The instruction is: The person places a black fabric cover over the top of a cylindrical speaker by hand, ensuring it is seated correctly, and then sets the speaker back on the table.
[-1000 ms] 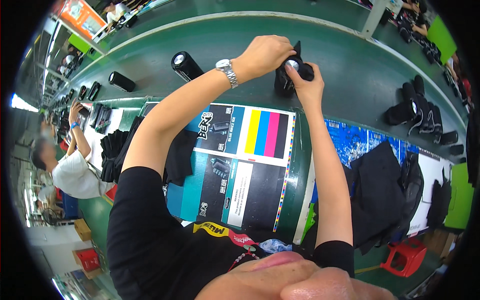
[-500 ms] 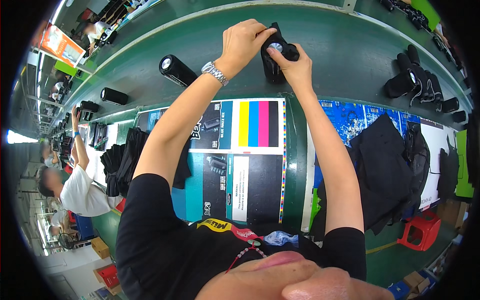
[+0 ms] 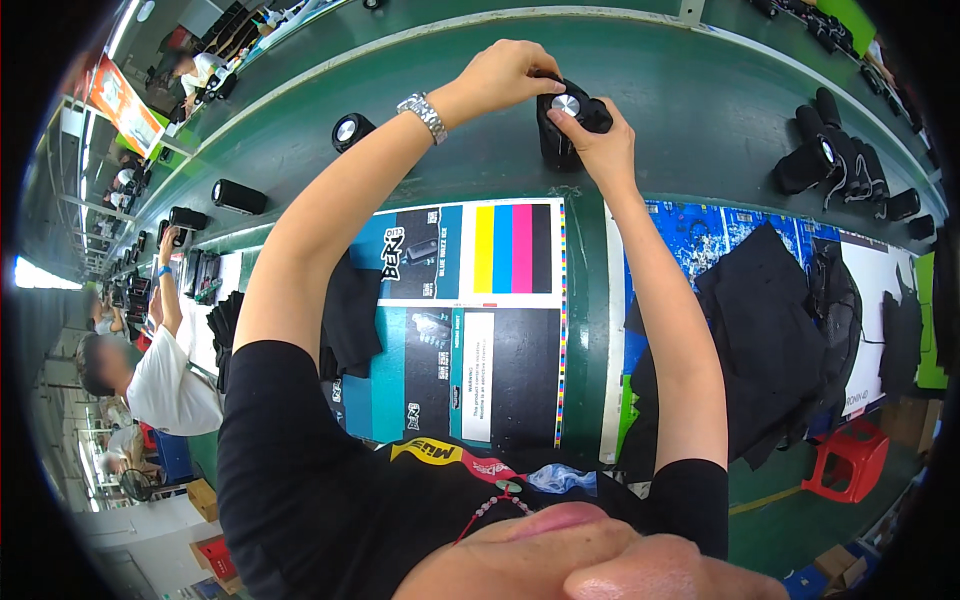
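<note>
A black cylindrical speaker (image 3: 566, 106) stands upright on the green conveyor belt in front of me, its silver round end facing up. Black cloth, apparently a pouch (image 3: 557, 148), surrounds its sides. At the upper left edge of the speaker, my left hand (image 3: 512, 74) has its fingertips closed in a pinch on the cloth. My right hand (image 3: 606, 148) wraps the right side, fingers behind a bunched fold and thumb by the silver end. How far the pouch covers the speaker is hard to make out.
Other black speakers (image 3: 238, 196) lie on the belt to the left, one (image 3: 350, 131) beside my left forearm. Several bagged speakers (image 3: 803, 165) are grouped at the right. Black cloth (image 3: 765, 330) lies on the near table, beside printed sheets (image 3: 510, 370). A co-worker (image 3: 165, 385) sits at the left.
The speaker in my hands has shifted slightly right, and the cloth sits lower at its top left. My left forearm has swung across the neighbouring speaker. Speakers further left have moved slightly right.
</note>
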`<state>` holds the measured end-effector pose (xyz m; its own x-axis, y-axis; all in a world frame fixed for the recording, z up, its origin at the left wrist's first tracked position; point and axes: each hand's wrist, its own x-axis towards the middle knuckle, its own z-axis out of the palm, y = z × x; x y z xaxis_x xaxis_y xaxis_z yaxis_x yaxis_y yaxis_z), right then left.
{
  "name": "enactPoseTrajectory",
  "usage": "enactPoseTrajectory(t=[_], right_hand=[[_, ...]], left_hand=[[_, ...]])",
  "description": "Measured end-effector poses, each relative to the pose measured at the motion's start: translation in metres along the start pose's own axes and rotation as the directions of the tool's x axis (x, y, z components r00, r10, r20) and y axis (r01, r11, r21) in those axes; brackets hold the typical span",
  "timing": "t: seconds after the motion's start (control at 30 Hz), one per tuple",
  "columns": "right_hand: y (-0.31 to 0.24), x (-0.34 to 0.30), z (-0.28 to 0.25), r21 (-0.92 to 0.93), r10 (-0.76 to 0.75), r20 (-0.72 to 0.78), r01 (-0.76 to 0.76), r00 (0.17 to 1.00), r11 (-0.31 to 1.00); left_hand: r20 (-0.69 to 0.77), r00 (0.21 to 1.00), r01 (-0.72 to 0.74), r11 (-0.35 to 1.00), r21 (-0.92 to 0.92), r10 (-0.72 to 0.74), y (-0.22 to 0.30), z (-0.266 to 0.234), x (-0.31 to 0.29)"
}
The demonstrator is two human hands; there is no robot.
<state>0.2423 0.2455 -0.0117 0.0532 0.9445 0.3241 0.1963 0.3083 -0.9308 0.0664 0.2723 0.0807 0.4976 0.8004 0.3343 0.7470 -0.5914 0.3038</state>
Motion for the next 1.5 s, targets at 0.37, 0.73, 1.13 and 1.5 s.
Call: enactPoseTrajectory(t=[0.37,0.73,1.13,1.5], right_hand=[[0.003,0.016,-0.022,-0.024,-0.007,-0.03,0.007,1.0,1.0],[-0.039,0.009,-0.062,0.07,-0.014,-0.165,0.025,0.986,0.997],[-0.033,0.039,-0.074,-0.222,-0.133,0.094,0.151,0.987,0.963],[0.012,0.068,-0.054,0.608,0.329,-0.174,-0.161,0.928,0.777]], left_hand=[[-0.268,0.853,-0.321,0.854,0.41,0.449,0.052,0.023,-0.014],[-0.576,0.812,-0.109,0.994,0.005,0.092,0.049,0.056,-0.012],[-0.516,0.832,-0.115,0.847,-0.518,-0.202,0.059,0.062,-0.01],[-0.107,0.772,-0.053,0.103,-0.993,-0.626,0.083,0.129,0.046]])
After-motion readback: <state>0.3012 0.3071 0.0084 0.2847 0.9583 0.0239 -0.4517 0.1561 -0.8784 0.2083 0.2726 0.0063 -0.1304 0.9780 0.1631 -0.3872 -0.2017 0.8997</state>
